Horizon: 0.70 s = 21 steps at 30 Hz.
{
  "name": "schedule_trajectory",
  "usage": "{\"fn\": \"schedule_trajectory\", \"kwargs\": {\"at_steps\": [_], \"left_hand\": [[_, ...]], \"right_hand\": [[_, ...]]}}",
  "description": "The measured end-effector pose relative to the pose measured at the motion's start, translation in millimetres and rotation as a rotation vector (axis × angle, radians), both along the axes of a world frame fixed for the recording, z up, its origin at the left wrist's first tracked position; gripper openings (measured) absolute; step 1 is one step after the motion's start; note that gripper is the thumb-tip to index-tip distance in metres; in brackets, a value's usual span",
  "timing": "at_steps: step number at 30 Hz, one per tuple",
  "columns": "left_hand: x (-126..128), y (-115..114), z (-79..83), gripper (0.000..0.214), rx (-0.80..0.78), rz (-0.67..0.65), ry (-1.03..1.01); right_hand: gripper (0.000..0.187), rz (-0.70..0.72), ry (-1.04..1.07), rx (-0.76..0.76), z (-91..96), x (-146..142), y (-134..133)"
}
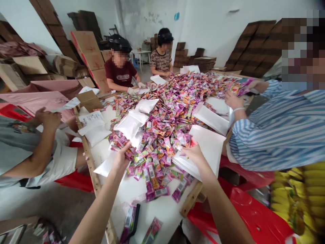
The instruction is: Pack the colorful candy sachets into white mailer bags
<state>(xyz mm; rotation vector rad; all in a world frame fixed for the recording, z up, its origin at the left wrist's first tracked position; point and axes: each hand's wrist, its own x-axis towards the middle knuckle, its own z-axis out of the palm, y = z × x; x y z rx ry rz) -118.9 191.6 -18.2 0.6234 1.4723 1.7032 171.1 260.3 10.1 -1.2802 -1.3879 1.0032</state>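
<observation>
A broad heap of small pink and purple packets (172, 98) was spread over the white table (149, 211), from the centre of the frame up to its upper middle, with some packets strewn toward the lower centre. The left hand (122, 157), left of centre, was held partly closed, its fingers bent against packets at the heap's near left edge; whether any were gripped could not be told. By the right hand (194, 152), right of centre, a bunch of packets (183, 138) was held between thumb and curled fingers. White bags (208, 145) were stacked just beside and beneath the right hand, and a plump white bag (127, 125) was seen above the left hand, on the heap's left side. At the lower centre, a black strip (135, 222) was laid against loose packets.

At the right of the frame, packets were held by a co-worker in a striped shirt (264, 135); at the left, a co-worker's hands (49, 118) were raised beside the table. Two more people were seated at the upper middle. Cardboard boxes (87, 51) were stacked at the upper left, and yellow packs (311, 189) were piled at the lower right.
</observation>
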Motion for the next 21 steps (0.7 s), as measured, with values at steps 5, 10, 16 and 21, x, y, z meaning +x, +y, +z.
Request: {"fn": "schedule_trajectory", "kwargs": {"at_steps": [5, 10, 16, 21], "left_hand": [[26, 55, 5.2, 0.019, -0.112, -0.142, 0.667], [37, 116, 13.6, 0.024, -0.060, -0.402, 1.098], [47, 142, 5.9, 0.021, -0.085, -0.576, 1.321], [27, 112, 23.3, 0.021, -0.088, -0.374, 1.243]], "right_hand": [[0.026, -0.051, -0.240, -0.002, 12.8, -28, 15], [0.024, -0.070, -0.715, -0.127, 3.3, -41, 2], [0.024, -0.059, -1.002, -0.093, -31.4, -75, 0], [0.025, -0.056, -0.898, -0.068, -22.2, -67, -10]]}}
